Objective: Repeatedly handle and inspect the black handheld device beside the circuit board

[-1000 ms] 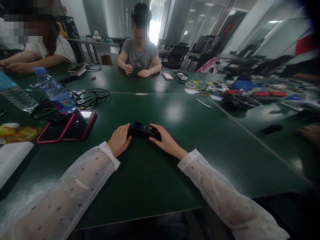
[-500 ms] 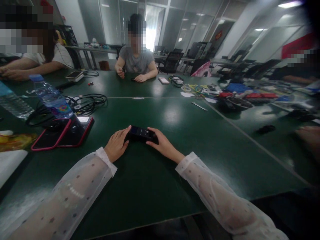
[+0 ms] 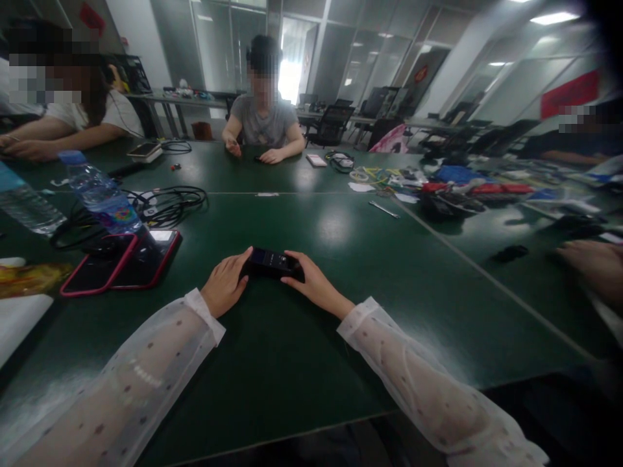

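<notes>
The green table [image 3: 272, 383] spreads before me, a blue-capped water bottle [image 3: 103, 194] at ten o'clock from my hands. My left hand [image 3: 226, 280] and right hand [image 3: 316, 285] face each other, thumbs and fingers closed round opposite ends of one thing, neither hand nearer. That black handheld device [image 3: 269, 261], small-screened, lies between them, toward two o'clock from my left and ten from my right, its long axis from just past nine to just past three; whether it touches the tabletop I can't tell.
</notes>
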The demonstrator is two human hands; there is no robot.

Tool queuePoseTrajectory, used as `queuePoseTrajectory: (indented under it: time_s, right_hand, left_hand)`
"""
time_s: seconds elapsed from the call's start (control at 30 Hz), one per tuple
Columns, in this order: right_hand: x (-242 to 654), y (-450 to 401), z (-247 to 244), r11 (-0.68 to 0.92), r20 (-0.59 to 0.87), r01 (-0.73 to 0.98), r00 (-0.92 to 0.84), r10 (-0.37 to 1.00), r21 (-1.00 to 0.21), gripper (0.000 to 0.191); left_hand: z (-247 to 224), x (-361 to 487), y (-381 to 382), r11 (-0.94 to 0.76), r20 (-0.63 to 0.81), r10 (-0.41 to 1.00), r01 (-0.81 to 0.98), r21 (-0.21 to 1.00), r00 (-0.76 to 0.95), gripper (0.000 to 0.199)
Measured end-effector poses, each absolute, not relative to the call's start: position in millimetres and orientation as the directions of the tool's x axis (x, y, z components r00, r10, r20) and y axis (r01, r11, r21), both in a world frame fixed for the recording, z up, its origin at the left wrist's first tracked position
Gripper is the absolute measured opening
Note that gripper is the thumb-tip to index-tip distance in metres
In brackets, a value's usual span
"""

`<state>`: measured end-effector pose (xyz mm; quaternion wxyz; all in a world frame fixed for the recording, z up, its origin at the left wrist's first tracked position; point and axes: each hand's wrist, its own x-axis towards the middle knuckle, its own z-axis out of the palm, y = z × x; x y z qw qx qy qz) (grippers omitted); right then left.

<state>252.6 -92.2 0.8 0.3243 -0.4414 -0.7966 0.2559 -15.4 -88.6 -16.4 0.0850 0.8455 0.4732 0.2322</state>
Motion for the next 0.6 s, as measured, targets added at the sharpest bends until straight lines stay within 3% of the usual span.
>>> queuePoseTrajectory:
  time_s: [0.6]
  right_hand:
    - [253.3,-91.6,-1.4,0.495,0.3,0.55,-0.408,0.862,-0.673,0.063]
  left_hand:
    - [-13.8,-15.1,-91.5,-0.527,0.295,0.848,0.763,0.375,0.441,0.066]
